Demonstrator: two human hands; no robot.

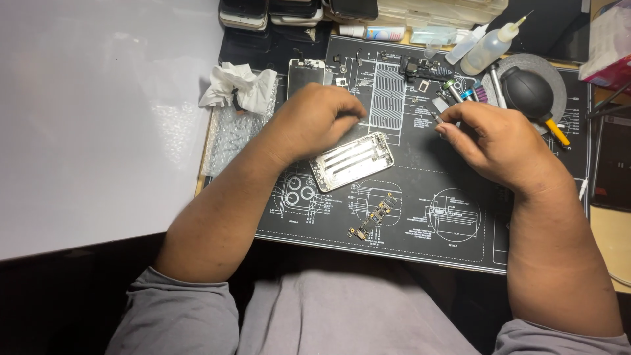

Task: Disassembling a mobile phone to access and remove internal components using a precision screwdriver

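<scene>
1. A stripped phone housing [352, 160] is being worked on over a black repair mat [420, 230]; the step in hand looks like part handling during a teardown or rebuild, judged from the loose pieces spread about.
2. The left hand [312, 121] is curled just above the housing's upper edge, fingers bent inward and pressed together; whether something tiny is pinched under them cannot be told.
3. The right hand [499, 141] is held well to the right of the housing, thumb and forefinger closed on a small metal part [435, 113], apparently a thin grey bit or tool tip; its exact kind is too small to make out.
4. The next move is judged to call for a steady, fine placement: the small piece has to be brought across the mat to the housing without being dropped among the other loose parts.
5. The housing is seen lying flat and tilted on the mat, open side up, silvery, with pale strips running along its length inside.
6. A small circuit board [372, 220] is lying below it, apart from both hands.
7. A black rubber air blower [529, 93] and a squeeze bottle [490, 47] are standing beyond the right hand; crumpled tissue [238, 87] is left near the left wrist.
</scene>
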